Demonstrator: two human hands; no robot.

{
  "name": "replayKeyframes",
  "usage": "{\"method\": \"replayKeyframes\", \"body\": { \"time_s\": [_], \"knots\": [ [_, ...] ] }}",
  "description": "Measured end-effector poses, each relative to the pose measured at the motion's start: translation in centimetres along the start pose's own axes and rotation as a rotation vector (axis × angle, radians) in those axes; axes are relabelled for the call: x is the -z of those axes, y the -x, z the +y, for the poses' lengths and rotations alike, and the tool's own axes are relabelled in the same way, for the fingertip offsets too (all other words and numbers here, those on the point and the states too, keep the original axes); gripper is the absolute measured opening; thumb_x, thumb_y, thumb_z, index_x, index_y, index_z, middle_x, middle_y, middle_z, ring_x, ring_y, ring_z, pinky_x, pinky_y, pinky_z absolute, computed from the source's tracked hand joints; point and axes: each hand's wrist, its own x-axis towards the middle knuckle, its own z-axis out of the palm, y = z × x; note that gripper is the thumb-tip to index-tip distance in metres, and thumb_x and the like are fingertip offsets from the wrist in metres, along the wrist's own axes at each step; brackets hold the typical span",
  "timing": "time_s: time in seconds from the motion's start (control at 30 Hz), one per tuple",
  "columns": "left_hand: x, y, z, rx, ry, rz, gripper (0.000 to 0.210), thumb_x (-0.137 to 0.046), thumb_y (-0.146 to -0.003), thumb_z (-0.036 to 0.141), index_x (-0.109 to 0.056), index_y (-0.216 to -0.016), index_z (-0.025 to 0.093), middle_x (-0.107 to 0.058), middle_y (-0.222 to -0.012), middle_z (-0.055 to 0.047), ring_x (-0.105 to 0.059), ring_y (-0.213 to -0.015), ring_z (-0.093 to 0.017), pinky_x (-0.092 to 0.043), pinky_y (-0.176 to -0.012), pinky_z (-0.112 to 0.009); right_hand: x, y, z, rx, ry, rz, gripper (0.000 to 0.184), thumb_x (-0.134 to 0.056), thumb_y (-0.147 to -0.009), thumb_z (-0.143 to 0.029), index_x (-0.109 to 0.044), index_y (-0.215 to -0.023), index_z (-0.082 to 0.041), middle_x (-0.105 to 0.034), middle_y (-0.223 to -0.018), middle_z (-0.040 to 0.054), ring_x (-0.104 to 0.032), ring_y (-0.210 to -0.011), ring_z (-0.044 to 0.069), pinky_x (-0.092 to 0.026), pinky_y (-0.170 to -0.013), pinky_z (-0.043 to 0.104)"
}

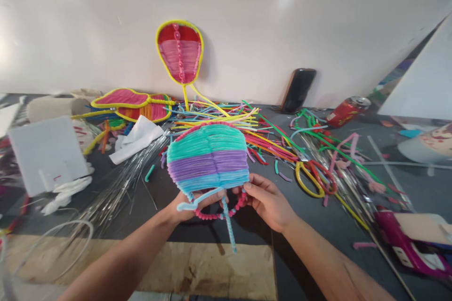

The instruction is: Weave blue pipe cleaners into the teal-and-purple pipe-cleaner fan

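Observation:
A pipe-cleaner fan (pixel 212 162) with teal, purple and light-blue bands stands up in front of me, above the dark table. A twisted blue stem hangs from its lower middle, and a pink twisted strand (pixel 212 217) curves below the blue band. My left hand (pixel 190 203) grips the fan from beneath at its lower left; part of its fingers is hidden behind the fan. At the lower right corner, my right hand (pixel 266 200) is closed with thumb and fingers pinching the fan's edge and the end of the pink strand.
Behind the fan lie loose pipe cleaners (pixel 226 115). A pink fan with yellow rim (pixel 180 54) stands against the white wall. Scissors (pixel 310 181), a phone (pixel 298 89), a red can (pixel 348 110) and a purple glue gun (pixel 399 240) are to the right. White paper (pixel 49 155) stands left.

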Motion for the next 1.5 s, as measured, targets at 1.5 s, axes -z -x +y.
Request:
{"method": "replayKeyframes", "body": {
  "time_s": [1.5],
  "knots": [
    [-0.1, 0.2, -0.4, 0.045, 0.017, 0.003, 0.017, -0.059, -0.085, 0.028, -0.066, -0.081, 0.014, -0.070, -0.077, -0.005, -0.065, -0.072, -0.017, -0.053, -0.069, -0.028, 0.2, 0.0, -0.3, -0.081, -0.079, -0.067, 0.013, -0.062, -0.071, -0.020, -0.067, -0.081, -0.014, -0.067, -0.074, 0.0039, -0.059, -0.060, 0.011, -0.046, -0.060, 0.023]
  ]
}}
